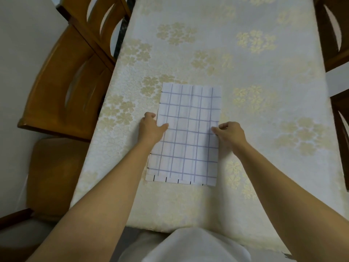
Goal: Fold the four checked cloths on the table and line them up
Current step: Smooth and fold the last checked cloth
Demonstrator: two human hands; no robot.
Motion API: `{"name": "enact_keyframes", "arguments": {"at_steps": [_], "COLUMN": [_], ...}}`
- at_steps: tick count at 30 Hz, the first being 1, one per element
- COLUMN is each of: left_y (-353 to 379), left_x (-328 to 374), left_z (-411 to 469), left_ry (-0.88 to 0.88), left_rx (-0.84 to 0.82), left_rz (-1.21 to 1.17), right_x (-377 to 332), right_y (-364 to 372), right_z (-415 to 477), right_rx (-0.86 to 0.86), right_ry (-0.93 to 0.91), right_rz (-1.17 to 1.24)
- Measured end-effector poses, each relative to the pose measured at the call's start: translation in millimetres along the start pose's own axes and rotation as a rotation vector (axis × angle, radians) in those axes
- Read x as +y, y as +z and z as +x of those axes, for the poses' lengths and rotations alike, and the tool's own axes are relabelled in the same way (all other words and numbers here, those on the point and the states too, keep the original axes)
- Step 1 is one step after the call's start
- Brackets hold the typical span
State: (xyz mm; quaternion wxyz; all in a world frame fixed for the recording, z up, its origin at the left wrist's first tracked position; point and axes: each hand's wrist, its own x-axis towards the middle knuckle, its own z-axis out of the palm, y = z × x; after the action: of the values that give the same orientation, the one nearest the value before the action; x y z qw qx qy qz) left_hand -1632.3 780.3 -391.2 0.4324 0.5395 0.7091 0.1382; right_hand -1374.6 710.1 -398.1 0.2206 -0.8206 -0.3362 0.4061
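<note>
checked cloth (188, 140): white with a purple-blue grid, lying flat as one tall rectangle. There are little black tick marks along its near edge and left edge.
where it is: on the table (264, 72), roughly in the middle and closer to the person's side, with its long sides running away from the camera.
left hand (151, 127): at the cloth's left edge about halfway up. The thumb is laid over the top of the fabric and the fingers are curled at the edge, so it looks like it's pinching that edge.
right hand (229, 134): same deal on the right edge at about the same height, thumb and fingertips nipping the fabric.
table cover: cream with pale gold flower clusters all over.
chairs: wooden ones on the left (62, 82), and darker wooden ones peeking in on the right (338, 35).
bottom of view: a bit of the person's white clothing.
</note>
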Motion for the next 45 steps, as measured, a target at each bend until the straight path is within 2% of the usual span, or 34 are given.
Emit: {"name": "enact_keyframes", "arguments": {"at_steps": [10,16,20,22,24,27,30,36,40,42,45], "left_y": [-6.1,3.4,48.4,76.3,93.2,92.0,75.1,57.8,55.5,53.6,55.0], "left_x": [-7.6,-4.4,-5.2,-4.0,-0.3,3.7,3.2,5.6,9.6,16.4,30.1], "left_z": [0.0,-34.2,-91.6,-118.7,-136.6,-138.3,-122.3,-98.4,-96.2,-91.3,-71.0], "left_ry": [-0.074,-0.155,-0.248,-0.336,-0.396,-0.33,-0.299,-0.26,-0.218,-0.112,0.204], "left_rx": [-0.103,-0.154,-0.194,-0.294,-0.467,-0.666,-0.691,-0.543,-0.505,-0.403,-0.167], "left_rz": [0.004,-0.167,-0.408,-0.589,-0.649,-0.517,-0.424,-0.346,-0.32,-0.274,0.002], "right_x": [-0.1,-17.7,-44.0,-60.3,-72.8,-81.4,-77.4,-65.0,-61.9,-59.8,-54.2], "right_y": [-6.4,-23.5,-29.0,-25.1,-16.1,0.3,10.2,12.3,6.2,1.6,-3.3], "right_z": [-1.8,19.6,47.2,56.2,62.3,63.6,61.9,63.6,66.8,69.4,73.8], "right_rx": [-0.005,0.093,0.055,-0.004,-0.07,-0.11,-0.057,0.013,0.019,0.002,-0.021], "right_ry": [-0.04,-0.09,-0.193,-0.291,-0.395,-0.506,-0.576,-0.563,-0.519,-0.497,-0.479], "right_rz": [-0.132,-0.075,-0.195,-0.315,-0.456,-0.592,-0.606,-0.591,-0.579,-0.568,-0.534]}}
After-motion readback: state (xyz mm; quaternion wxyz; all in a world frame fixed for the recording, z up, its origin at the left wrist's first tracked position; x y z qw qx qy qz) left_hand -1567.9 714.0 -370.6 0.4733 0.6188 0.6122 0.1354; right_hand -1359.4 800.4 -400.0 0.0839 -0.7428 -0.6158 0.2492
